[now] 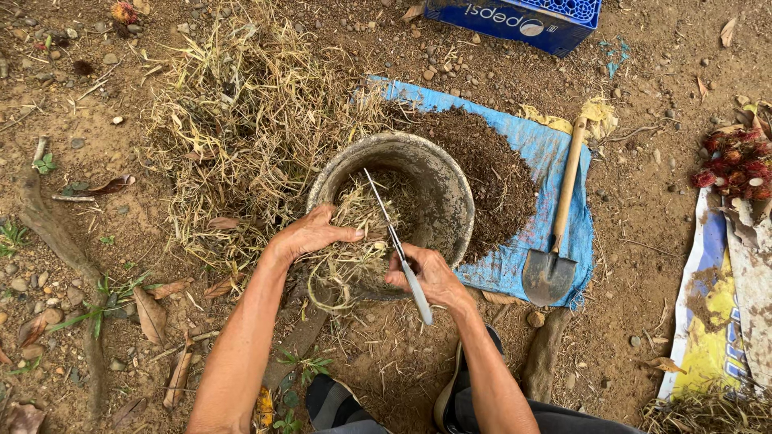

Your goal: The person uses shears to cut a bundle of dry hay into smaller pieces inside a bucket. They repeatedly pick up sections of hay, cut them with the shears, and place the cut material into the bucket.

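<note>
At the centre of the frame the left hand (310, 235) lies palm down, fingers curled over a bundle of dry grass (354, 241) that it presses against the near rim of a worn grey bucket (438, 185). Just beside it, the right hand (430, 277) is clenched around the handle of a pair of long scissors (394, 241), whose blades point up into the bucket. Right of them, a small shovel (555, 241) lies on a blue tarp (555, 153) bearing a heap of dark soil (490, 169).
</note>
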